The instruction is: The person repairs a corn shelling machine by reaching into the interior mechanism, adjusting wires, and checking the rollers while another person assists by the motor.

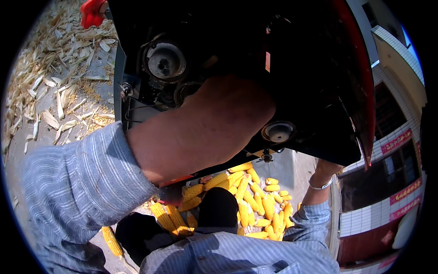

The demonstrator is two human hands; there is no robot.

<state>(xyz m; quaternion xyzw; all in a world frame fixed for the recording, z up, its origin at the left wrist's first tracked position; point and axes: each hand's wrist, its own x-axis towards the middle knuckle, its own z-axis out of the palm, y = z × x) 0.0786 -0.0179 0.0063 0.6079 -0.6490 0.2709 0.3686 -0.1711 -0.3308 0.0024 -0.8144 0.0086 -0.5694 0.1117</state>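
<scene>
A dark machine (315, 109) with its inside exposed hangs in front of me, its red outer edge curving down on the right. My left hand (232, 98) reaches into the middle of it, and its fingers vanish in deep shadow. Close by on the left are a round metal pulley (165, 62) and a smaller wheel below it. Under my wrist, to the right, sits another round metal part (278, 132). My right hand (329, 167), with a silver bracelet at the wrist, is at the lower right edge of the machine's panel, which hides its fingers.
Yellow corn cobs (255, 201) lie heaped on the ground below the machine, around my legs. Dry husks (64, 50) and loose kernels cover the ground at the left. A red knob-like part (93, 13) shows at top left. A tiled building (369, 223) stands at the right.
</scene>
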